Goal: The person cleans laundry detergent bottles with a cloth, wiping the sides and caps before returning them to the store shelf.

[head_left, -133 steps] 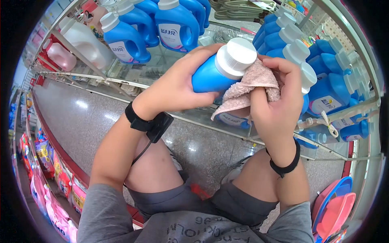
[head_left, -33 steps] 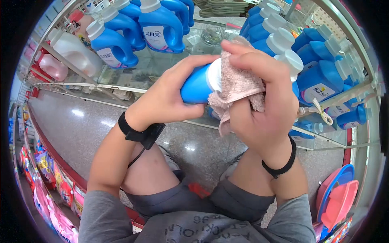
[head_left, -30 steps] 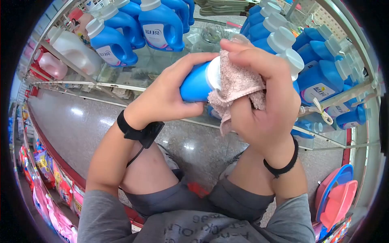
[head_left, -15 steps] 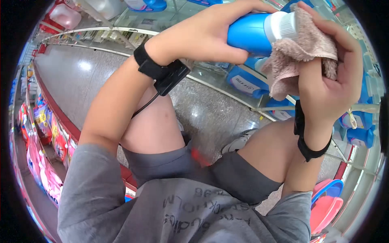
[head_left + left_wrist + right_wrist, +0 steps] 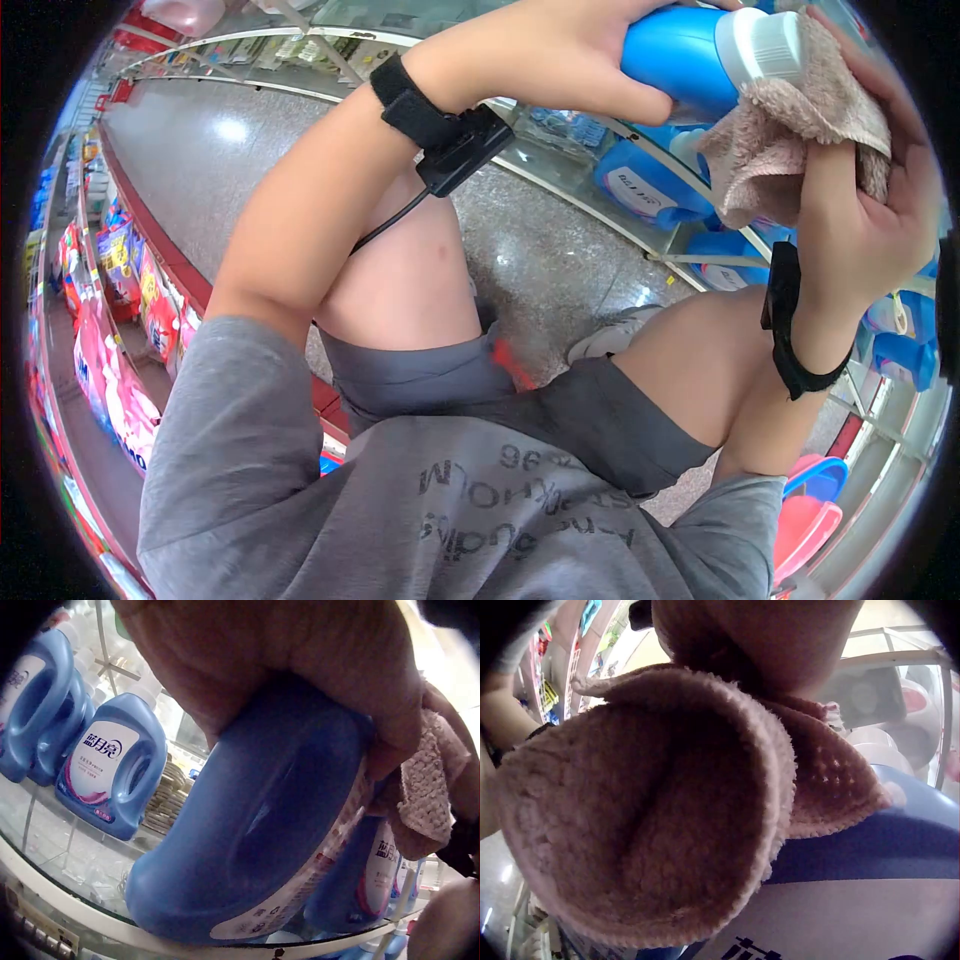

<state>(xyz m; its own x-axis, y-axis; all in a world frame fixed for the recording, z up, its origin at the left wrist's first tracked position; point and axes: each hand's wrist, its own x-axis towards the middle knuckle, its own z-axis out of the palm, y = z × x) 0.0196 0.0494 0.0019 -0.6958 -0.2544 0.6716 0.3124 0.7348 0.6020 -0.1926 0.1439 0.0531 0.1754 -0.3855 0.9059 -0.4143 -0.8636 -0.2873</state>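
Observation:
My left hand (image 5: pixel 560 55) grips a blue laundry detergent bottle (image 5: pixel 675 65) round its body, its thumb along the near side. The bottle is tilted, its white cap (image 5: pixel 765 48) pointing right in the head view. A pinkish-beige terry cloth (image 5: pixel 780 150) lies bunched in my right hand (image 5: pixel 870 225), which holds it against the end of the cap. In the left wrist view the bottle's broad side (image 5: pixel 247 817) hangs close over the shelf edge, part of its label showing. Folds of the cloth (image 5: pixel 645 817) fill much of the right wrist view and hide the right fingertips.
More blue detergent bottles (image 5: pixel 112 761) stand on the glass shelf, and others (image 5: pixel 650 185) sit lower behind the hands. A shelf with bright packets (image 5: pixel 110 380) runs along the left. Pink and blue basins (image 5: pixel 810 510) are at the lower right.
The cloth has gone from the cap's side to over its end. In the head view, both hands and the bottle have shifted up and right, and the upper shelf has slid out of sight.

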